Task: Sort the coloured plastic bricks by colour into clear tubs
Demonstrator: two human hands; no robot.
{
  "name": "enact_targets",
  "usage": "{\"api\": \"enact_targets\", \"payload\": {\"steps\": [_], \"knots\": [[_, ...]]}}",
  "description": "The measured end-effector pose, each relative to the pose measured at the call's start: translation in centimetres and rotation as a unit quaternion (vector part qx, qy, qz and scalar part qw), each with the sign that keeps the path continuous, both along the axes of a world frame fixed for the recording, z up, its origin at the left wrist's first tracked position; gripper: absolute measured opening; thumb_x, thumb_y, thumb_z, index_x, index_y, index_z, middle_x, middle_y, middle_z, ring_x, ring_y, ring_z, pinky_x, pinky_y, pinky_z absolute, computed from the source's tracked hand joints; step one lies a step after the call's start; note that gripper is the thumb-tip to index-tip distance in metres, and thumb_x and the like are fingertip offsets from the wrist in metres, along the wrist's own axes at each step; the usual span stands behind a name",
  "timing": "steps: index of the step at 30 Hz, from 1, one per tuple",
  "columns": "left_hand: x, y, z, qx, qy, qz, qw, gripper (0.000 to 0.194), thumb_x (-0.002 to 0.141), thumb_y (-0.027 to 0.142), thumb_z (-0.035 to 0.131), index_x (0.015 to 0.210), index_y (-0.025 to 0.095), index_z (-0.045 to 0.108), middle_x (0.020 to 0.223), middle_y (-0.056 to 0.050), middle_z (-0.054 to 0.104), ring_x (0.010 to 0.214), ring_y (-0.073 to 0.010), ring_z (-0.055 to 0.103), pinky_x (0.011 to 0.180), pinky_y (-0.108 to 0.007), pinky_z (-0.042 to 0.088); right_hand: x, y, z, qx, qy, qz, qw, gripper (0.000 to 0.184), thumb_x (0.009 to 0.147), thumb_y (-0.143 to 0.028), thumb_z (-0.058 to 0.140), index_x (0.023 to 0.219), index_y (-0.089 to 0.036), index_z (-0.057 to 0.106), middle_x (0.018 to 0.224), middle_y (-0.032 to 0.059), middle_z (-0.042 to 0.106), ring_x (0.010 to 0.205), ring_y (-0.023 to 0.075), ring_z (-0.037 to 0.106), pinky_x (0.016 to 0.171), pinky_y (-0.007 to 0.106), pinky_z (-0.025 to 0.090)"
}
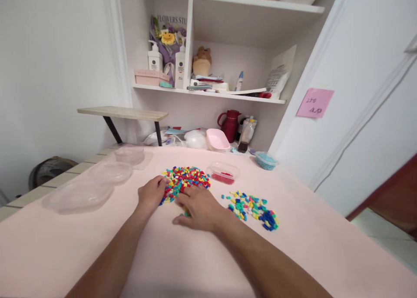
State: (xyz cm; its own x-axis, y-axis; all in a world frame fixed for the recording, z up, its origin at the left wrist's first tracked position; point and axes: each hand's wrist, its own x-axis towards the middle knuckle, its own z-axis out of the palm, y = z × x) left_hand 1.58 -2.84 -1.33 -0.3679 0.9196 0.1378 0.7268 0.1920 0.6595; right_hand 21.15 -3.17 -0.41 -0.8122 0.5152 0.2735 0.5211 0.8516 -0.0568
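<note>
A heap of small mixed-colour beads [187,178] lies in the middle of the pale pink table [182,263]. My left hand [150,193] rests at the heap's left edge, fingers curled onto the beads. My right hand [198,206] lies palm down over the heap's near edge, fingers spread flat among the beads. A second, smaller patch of blue, green and yellow beads [252,206] lies to the right of my right hand. Behind it a clear container with red beads [223,173] stands, and a clear container with blue beads [265,160] sits farther back right.
Three empty clear plastic containers [107,173] line the table's left side. At the back stand a pink tub [217,140], a dark red jug [230,125] and bottles. Shelves with clutter rise behind; a pink note [314,102] hangs on the right wall.
</note>
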Motion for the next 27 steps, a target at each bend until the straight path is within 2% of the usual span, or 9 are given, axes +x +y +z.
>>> {"api": "enact_targets", "payload": {"steps": [5, 10, 13, 17, 19, 20, 22, 24, 27], "knots": [[0.1, -0.1, 0.1, 0.003, -0.019, 0.001, 1.0, 0.029, 0.087, 0.03, 0.041, 0.089, 0.028, 0.07, 0.099, 0.002, 0.077, 0.101, -0.0199, 0.067, 0.085, -0.031, 0.04, 1.0, 0.6, 0.4, 0.012, -0.055, -0.052, 0.997, 0.015, 0.087, -0.029, 0.052, 0.094, -0.021, 0.063, 0.093, 0.0061, 0.067, 0.083, 0.0202, 0.058, 0.068, 0.029, 0.036], [0.1, -0.1, 0.3, 0.0, -0.031, 0.008, 1.0, 0.029, 0.087, 0.031, 0.043, 0.089, 0.029, 0.071, 0.096, 0.003, 0.078, 0.101, -0.0209, 0.068, 0.09, -0.034, 0.038, 6.4, 2.7, 2.2, -0.117, -0.081, -0.085, 0.986, 0.001, 0.073, -0.02, 0.062, 0.074, -0.02, 0.061, 0.082, 0.0005, 0.065, 0.074, 0.0152, 0.056, 0.058, 0.024, 0.031], [0.0, 0.1, 0.2, 0.0, -0.036, 0.006, 0.999, 0.029, 0.088, 0.032, 0.042, 0.089, 0.029, 0.071, 0.095, 0.003, 0.078, 0.1, -0.0206, 0.068, 0.09, -0.034, 0.039, 8.8, 3.4, 3.3, -0.171, -0.03, -0.127, 0.977, 0.004, 0.071, -0.017, 0.065, 0.073, -0.019, 0.062, 0.074, -0.0008, 0.063, 0.065, 0.0132, 0.053, 0.054, 0.023, 0.029], [-0.4, 0.5, -0.1, -0.002, -0.035, 0.003, 0.999, 0.028, 0.088, 0.033, 0.043, 0.089, 0.029, 0.071, 0.097, 0.003, 0.078, 0.102, -0.0211, 0.068, 0.087, -0.034, 0.04, 8.0, 3.0, 3.8, -0.171, 0.031, -0.103, 0.979, 0.013, 0.077, -0.021, 0.065, 0.09, -0.021, 0.067, 0.085, -0.0006, 0.066, 0.074, 0.0137, 0.056, 0.06, 0.022, 0.034], [-0.5, 0.6, -0.2, -0.002, -0.031, 0.002, 1.0, 0.028, 0.088, 0.034, 0.043, 0.088, 0.029, 0.071, 0.096, 0.003, 0.078, 0.103, -0.0219, 0.067, 0.087, -0.034, 0.04, 6.3, 2.4, 3.4, -0.191, 0.026, -0.041, 0.98, 0.021, 0.074, -0.025, 0.072, 0.094, -0.024, 0.068, 0.088, -0.0033, 0.065, 0.078, 0.0122, 0.057, 0.062, 0.019, 0.036], [-0.6, 0.6, -0.2, -0.002, -0.03, 0.002, 1.0, 0.028, 0.087, 0.034, 0.044, 0.088, 0.029, 0.071, 0.096, 0.003, 0.078, 0.103, -0.0224, 0.067, 0.087, -0.034, 0.041, 5.6, 2.1, 3.1, -0.207, 0.021, 0.023, 0.978, 0.023, 0.073, -0.025, 0.074, 0.095, -0.023, 0.068, 0.088, -0.0031, 0.065, 0.078, 0.0121, 0.057, 0.063, 0.019, 0.037], [-0.6, 0.6, -0.1, -0.001, -0.027, 0.003, 1.0, 0.029, 0.087, 0.035, 0.043, 0.088, 0.029, 0.071, 0.095, 0.002, 0.078, 0.102, -0.0234, 0.068, 0.086, -0.035, 0.041, 4.6, 1.9, 2.6, -0.231, -0.019, 0.099, 0.968, 0.018, 0.07, -0.025, 0.075, 0.086, -0.021, 0.067, 0.081, -0.005, 0.062, 0.074, 0.0106, 0.056, 0.062, 0.018, 0.037], [-0.7, 0.6, -0.1, 0.001, -0.028, 0.001, 1.0, 0.03, 0.088, 0.035, 0.042, 0.087, 0.029, 0.071, 0.094, 0.001, 0.078, 0.102, -0.0239, 0.068, 0.086, -0.036, 0.041, 4.8, 2.0, 2.3, -0.256, -0.049, 0.087, 0.962, 0.008, 0.071, -0.019, 0.071, 0.076, -0.021, 0.064, 0.072, -0.0071, 0.06, 0.068, 0.009, 0.055, 0.059, 0.018, 0.036], [-0.7, 0.6, -0.1, 0.007, -0.037, -0.003, 0.999, 0.029, 0.087, 0.036, 0.043, 0.086, 0.029, 0.071, 0.094, 0.002, 0.078, 0.103, -0.0236, 0.067, 0.087, -0.035, 0.041, 6.7, 2.5, 2.7, -0.274, -0.074, -0.017, 0.959, 0.011, 0.067, -0.01, 0.065, 0.07, -0.021, 0.063, 0.067, -0.0081, 0.06, 0.063, 0.0088, 0.055, 0.053, 0.018, 0.034]]}}
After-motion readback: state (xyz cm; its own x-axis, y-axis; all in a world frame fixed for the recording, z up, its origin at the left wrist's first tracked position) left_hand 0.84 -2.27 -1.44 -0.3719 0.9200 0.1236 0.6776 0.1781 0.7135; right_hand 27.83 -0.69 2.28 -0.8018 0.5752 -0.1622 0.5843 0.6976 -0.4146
